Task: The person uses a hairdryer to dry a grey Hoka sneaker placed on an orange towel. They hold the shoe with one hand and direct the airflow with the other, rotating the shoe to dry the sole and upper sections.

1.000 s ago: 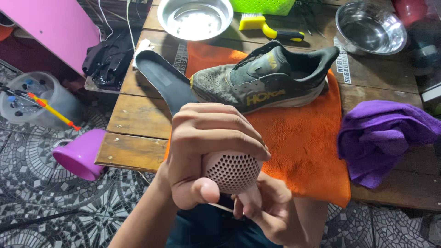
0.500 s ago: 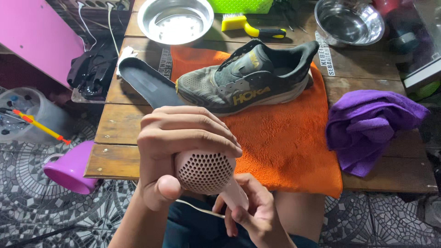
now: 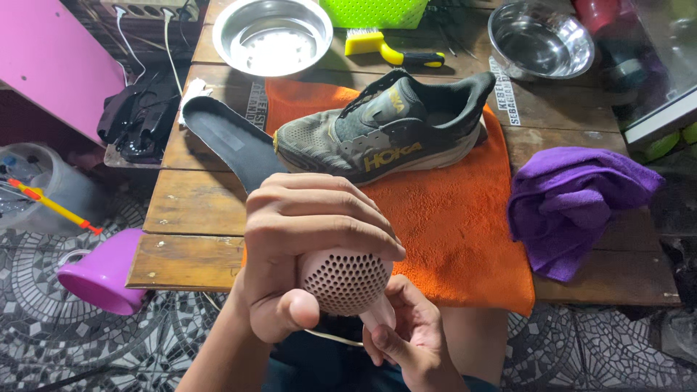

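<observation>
Pink perforated brush head (image 3: 345, 282) faces camera, handle running down-right. Left hand (image 3: 305, 247) wrapped over head from above; right hand (image 3: 406, 337) gripping handle below.

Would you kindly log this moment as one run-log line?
left hand: grips perforated pink head | right hand: holds its handle | shoe: on orange cloth, insole beside it
</observation>
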